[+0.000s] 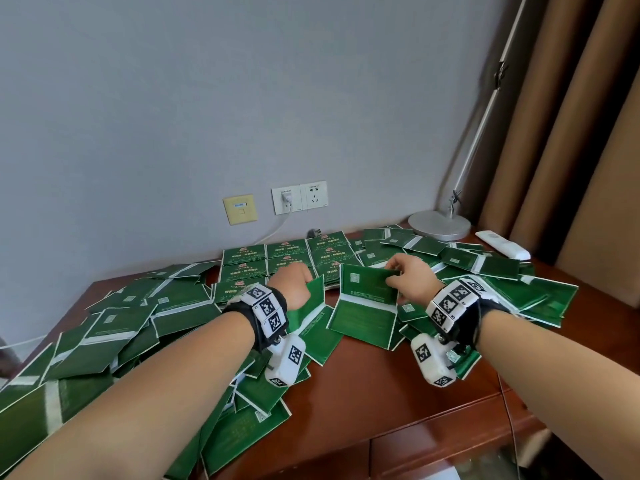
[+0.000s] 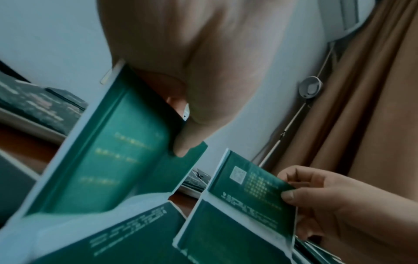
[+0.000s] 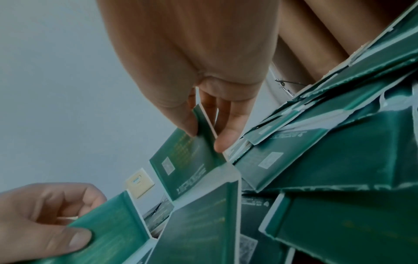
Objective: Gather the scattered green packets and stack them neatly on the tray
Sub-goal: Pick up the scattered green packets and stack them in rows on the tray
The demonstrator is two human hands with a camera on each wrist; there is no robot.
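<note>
while each hand [image 1: 292, 277] [image 1: 410, 271] pinches one, packets [image 1: 114, 327] lie scattered.

Soft, even daylight fills the room in the head view, with no hard shadows and no glare; the grey wall [image 1: 173, 116] is evenly lit and darkens slightly toward the upper corners. A faint sheen lies on the wooden desk [image 1: 374, 386]. The wide lens bends straight lines near the edges: the lamp pole [image 1: 485, 109] leans and the curtain [image 1: 571, 133] tilts. The forearms close to the camera look stretched. Both wrist views are dimmer, with a cool bluish-green cast and grain. In the left wrist view the packet [image 2: 108, 151] nearest the lens is smeared by motion blur. In the right wrist view the near hand [image 3: 45, 219] is soft and out of focus.
</note>
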